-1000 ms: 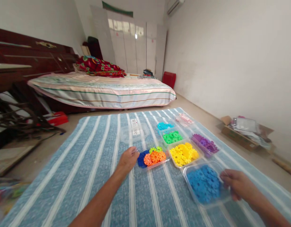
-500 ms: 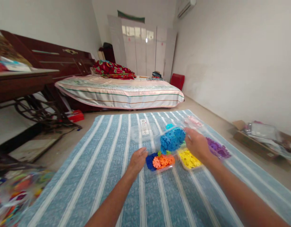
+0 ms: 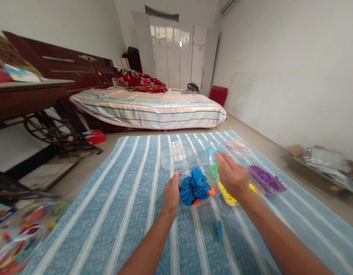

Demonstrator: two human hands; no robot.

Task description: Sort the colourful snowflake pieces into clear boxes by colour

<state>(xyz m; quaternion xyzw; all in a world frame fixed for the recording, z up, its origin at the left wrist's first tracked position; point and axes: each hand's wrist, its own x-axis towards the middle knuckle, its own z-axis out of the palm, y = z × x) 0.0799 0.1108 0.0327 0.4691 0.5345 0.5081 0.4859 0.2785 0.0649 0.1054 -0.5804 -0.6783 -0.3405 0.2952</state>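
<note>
My right hand (image 3: 232, 177) is closed on the right end of a clear plastic box (image 3: 198, 158), which is tipped on its side. Beneath it, blue flower-shaped plastic pieces (image 3: 195, 187) heap up in a lower clear box (image 3: 190, 207), over orange pieces (image 3: 211, 191). At that lower box's left end my left hand (image 3: 171, 194) is closed, thumb up; its other fingers are mostly hidden. One loose blue piece (image 3: 219, 230) appears, blurred, above the striped cloth in front. A box of yellow pieces (image 3: 228, 195) is partly covered by my right hand.
Purple pieces in a clear box (image 3: 268, 181) stand to the right. Green pieces (image 3: 214, 170) show behind my right hand. A clear lid (image 3: 167, 158) and a pink-white packet (image 3: 238, 146) lie farther back on the striped cloth (image 3: 122, 198). A cardboard box (image 3: 314, 173) stands on the floor.
The upper box has tipped, and its blue pieces have dropped into the lower box onto the orange ones. A single blue piece has come out in front. My right hand has turned over and moved slightly left.
</note>
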